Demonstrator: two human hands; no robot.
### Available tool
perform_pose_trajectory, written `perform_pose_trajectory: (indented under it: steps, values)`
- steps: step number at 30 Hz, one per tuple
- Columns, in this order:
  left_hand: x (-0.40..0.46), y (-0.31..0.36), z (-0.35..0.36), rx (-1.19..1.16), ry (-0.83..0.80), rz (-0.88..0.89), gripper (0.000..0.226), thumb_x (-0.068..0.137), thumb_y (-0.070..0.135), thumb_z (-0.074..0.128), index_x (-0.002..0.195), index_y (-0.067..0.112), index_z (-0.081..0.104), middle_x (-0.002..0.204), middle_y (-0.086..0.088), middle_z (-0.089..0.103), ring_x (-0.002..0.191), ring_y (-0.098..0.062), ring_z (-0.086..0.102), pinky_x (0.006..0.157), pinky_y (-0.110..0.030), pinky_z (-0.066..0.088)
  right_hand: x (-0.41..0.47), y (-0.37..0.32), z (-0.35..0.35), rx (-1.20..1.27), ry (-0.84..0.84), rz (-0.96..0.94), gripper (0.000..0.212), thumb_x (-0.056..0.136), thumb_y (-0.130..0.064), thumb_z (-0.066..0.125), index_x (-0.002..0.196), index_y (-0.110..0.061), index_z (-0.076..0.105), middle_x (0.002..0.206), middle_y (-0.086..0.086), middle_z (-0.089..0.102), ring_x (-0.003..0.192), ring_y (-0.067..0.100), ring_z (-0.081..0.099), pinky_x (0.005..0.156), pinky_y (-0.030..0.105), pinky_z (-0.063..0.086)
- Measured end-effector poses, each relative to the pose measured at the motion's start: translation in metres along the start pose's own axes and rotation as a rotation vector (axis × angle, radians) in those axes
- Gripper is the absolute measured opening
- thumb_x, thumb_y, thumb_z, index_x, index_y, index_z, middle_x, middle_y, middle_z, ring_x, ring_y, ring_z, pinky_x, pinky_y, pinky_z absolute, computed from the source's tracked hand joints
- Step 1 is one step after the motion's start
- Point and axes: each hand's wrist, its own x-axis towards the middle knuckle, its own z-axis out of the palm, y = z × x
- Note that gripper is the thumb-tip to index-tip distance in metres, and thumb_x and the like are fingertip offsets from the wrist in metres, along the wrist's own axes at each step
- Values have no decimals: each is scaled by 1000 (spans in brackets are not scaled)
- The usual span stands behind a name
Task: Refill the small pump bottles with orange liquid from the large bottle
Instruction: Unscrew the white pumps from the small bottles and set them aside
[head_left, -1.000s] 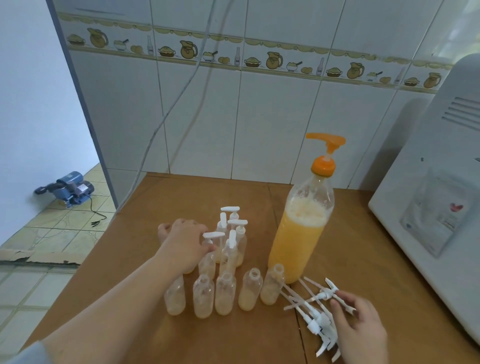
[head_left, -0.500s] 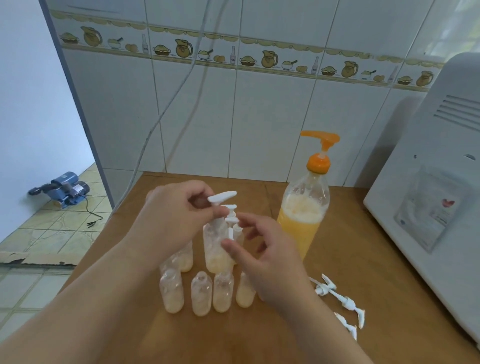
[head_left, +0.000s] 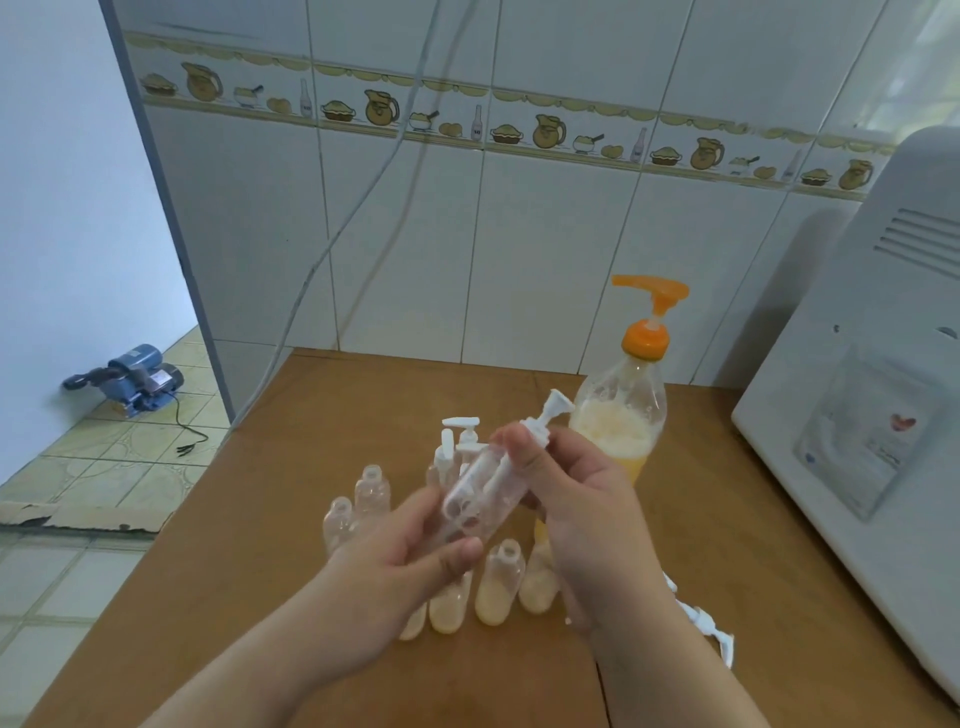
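A small clear pump bottle (head_left: 483, 499) is tilted above the table, its white pump head (head_left: 550, 413) pointing up and right. My left hand (head_left: 410, 566) grips its base. My right hand (head_left: 576, 499) wraps around its neck just below the pump. Beneath my hands stand several small open bottles (head_left: 498, 587) partly filled with pale orange liquid. Behind them are capped small bottles (head_left: 460, 441). The large bottle (head_left: 623, 426) with an orange pump stands upright at the back right, about half full of foamy orange liquid.
Loose white pump heads (head_left: 711, 629) lie on the wooden table (head_left: 311, 467) to the right of my right arm. A white appliance (head_left: 872, 415) fills the right side. The table's left edge drops to a tiled floor with a blue motor (head_left: 135, 376).
The held small bottle has tipped from upright to slanted, pump end to the right. My right hand has closed around its neck and my left hand has slid down to its base.
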Motion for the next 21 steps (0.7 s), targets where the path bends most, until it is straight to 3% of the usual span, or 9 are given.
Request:
perform_pose_trajectory:
  steps: [2,4,5,8,12,15,17,21]
  values:
    - [-4,1,3,-255,-120,-43,39,79,53,63,107,26,63,84,-3,62,78,-19,58,78,-34,49,-1,-3,-4,30,-40,48,49,64,-45,66,91,-4,70,84,15,65,78,20,60,71,23,52]
    - [-7,6,0,-520,-224,-84,45,80,45,67,107,9,64,80,-12,58,73,-22,55,70,-32,48,-1,-7,-9,89,-93,96,45,65,-41,66,97,-10,72,93,7,70,90,22,62,88,32,50]
    - [-8,8,-1,-544,-236,-84,43,80,44,69,104,8,65,79,-13,58,72,-22,55,68,-30,48,1,-9,-12,103,-100,98,41,67,-36,66,101,-13,71,99,7,71,96,24,63,96,37,48]
    - [-5,9,-3,-443,-195,-108,35,76,48,65,99,21,70,80,-7,62,72,-16,58,67,-23,47,3,-14,-18,66,-32,76,49,65,-20,67,114,-20,64,102,15,69,99,23,66,102,42,44]
    - [-4,7,-1,-442,-203,-110,42,80,47,65,107,14,67,80,-8,60,74,-20,55,72,-30,43,0,-20,-15,90,-80,102,60,63,-20,68,122,-21,55,95,8,74,95,16,69,99,36,45]
    - [-5,9,-3,-510,-132,-51,48,78,52,65,108,14,67,78,-9,60,71,-18,56,67,-24,47,3,-18,-27,52,-37,93,59,71,-14,69,126,-25,51,99,5,73,100,17,67,107,46,36]
    - [-5,8,-5,-402,-101,-24,52,73,59,63,105,18,67,78,-5,61,72,-16,56,68,-23,47,3,-18,-30,76,-1,108,66,69,-16,72,130,-24,49,97,6,74,97,17,67,107,47,36]
    - [-1,9,-3,-175,-116,13,39,76,59,55,91,25,67,75,3,61,72,-11,57,65,-18,45,0,-18,-24,41,-32,92,70,55,-24,77,122,-27,55,103,24,67,96,21,68,103,39,41]
